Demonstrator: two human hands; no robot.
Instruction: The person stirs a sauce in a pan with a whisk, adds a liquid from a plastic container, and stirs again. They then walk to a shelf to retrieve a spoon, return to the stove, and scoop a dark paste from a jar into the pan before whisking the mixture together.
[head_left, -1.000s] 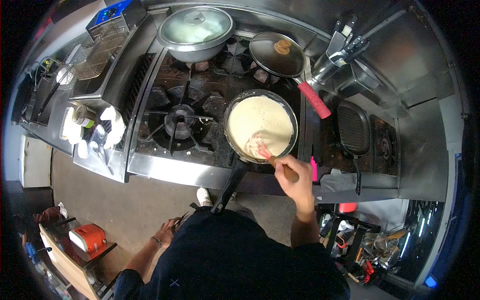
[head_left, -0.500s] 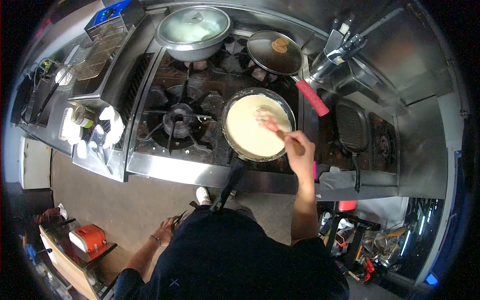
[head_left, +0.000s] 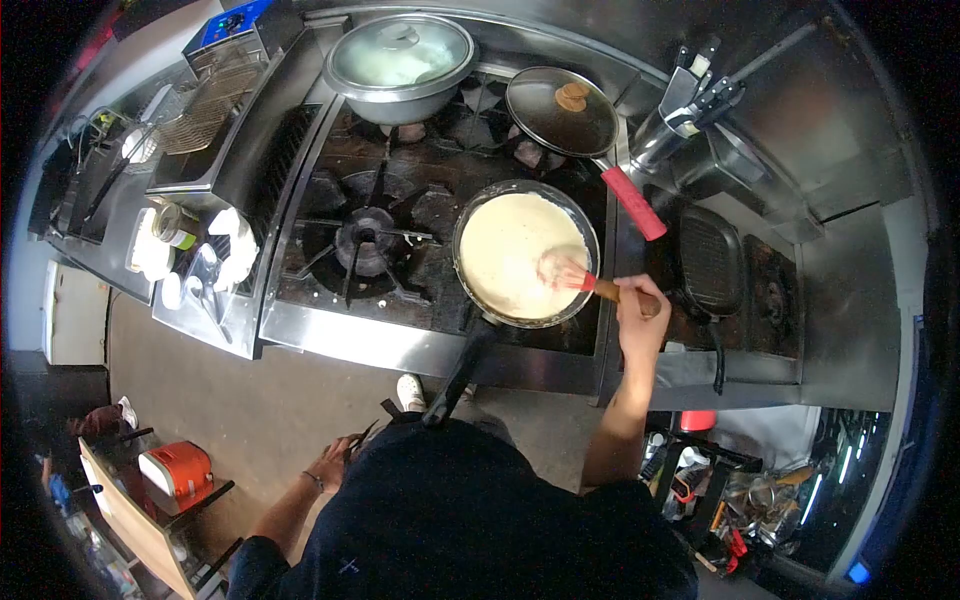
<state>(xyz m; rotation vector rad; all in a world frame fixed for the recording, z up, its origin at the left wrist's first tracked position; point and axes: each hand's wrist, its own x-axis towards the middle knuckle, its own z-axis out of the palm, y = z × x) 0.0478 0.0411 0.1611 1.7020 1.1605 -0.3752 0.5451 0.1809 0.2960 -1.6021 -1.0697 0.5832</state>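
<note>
A pan (head_left: 457, 262) of pale creamy sauce (head_left: 510, 235) sits on the stove's front burner, its black handle pointing toward my body. My right hand (head_left: 640, 305) is closed around the wooden handle of a red whisk (head_left: 575, 277). The whisk's head is in the sauce at the pan's right side and looks blurred. Down by my left hip is my left hand (head_left: 333, 462), near a dark strap or cord; its fingers are partly hidden, and whether it grips anything is unclear.
Behind the pan stand a large lidded pot (head_left: 400, 95) and a lidded pan (head_left: 562, 125) with a red handle sleeve. Knives fill a metal holder (head_left: 660, 140). A grill pan (head_left: 711, 260) lies to the right, a jar (head_left: 176, 227) and spoons to the left.
My right hand and the whisk have moved right and slightly down, with the whisk's head now lower in the pan. The camera view has shifted slightly. My left hand stays by my hip.
</note>
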